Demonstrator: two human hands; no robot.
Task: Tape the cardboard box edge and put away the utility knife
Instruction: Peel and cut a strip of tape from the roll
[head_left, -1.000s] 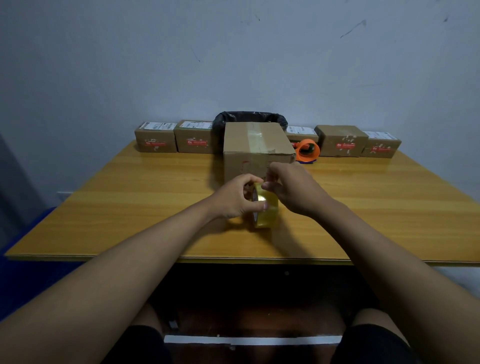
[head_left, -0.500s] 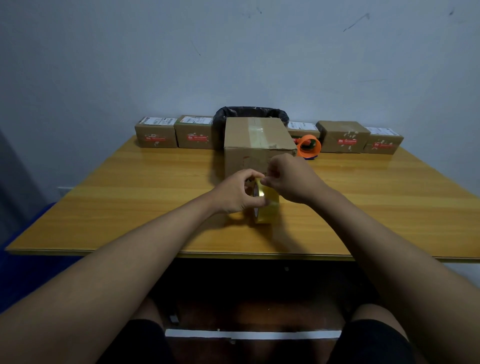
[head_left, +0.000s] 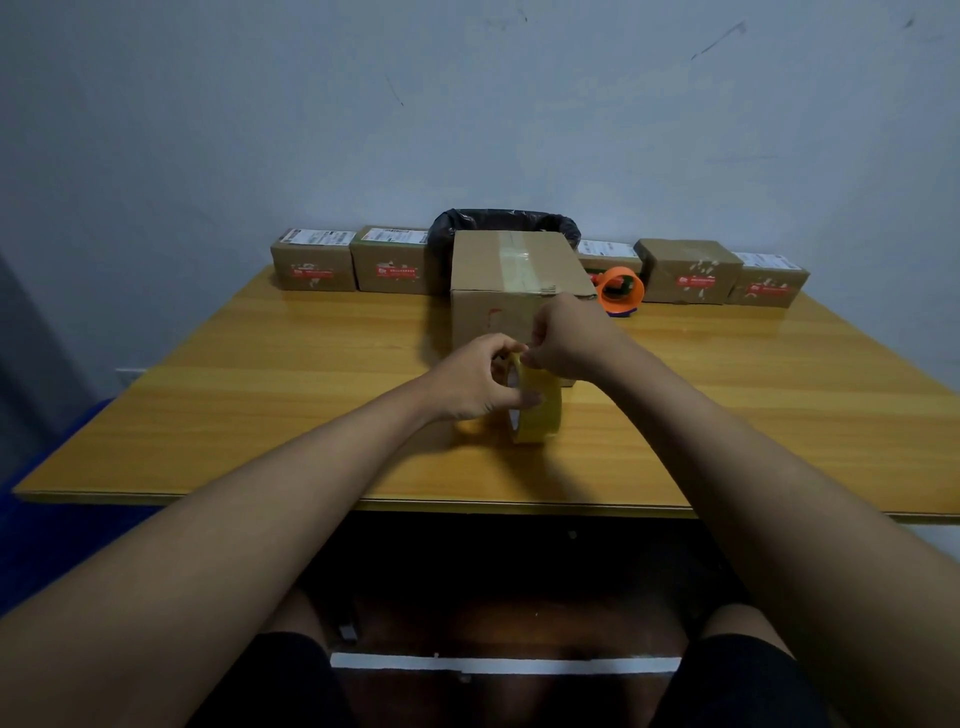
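A roll of clear yellowish tape (head_left: 540, 410) stands on edge on the wooden table (head_left: 260, 405). My left hand (head_left: 475, 382) grips the roll from its left side. My right hand (head_left: 563, 340) pinches the tape at the top of the roll with its fingertips. Just behind the hands stands a brown cardboard box (head_left: 511, 270) with a strip of tape along its top seam. No utility knife is visible.
Several small brown parcels (head_left: 314, 262) line the table's back edge by the wall. A black bag-lined bin (head_left: 506, 221) sits behind the box. An orange tape dispenser (head_left: 621, 291) lies to the right of the box.
Both hands and the tape roll have shifted slightly away from me, closer to the box front. The right hand's fingers have risen a little at the roll's top.
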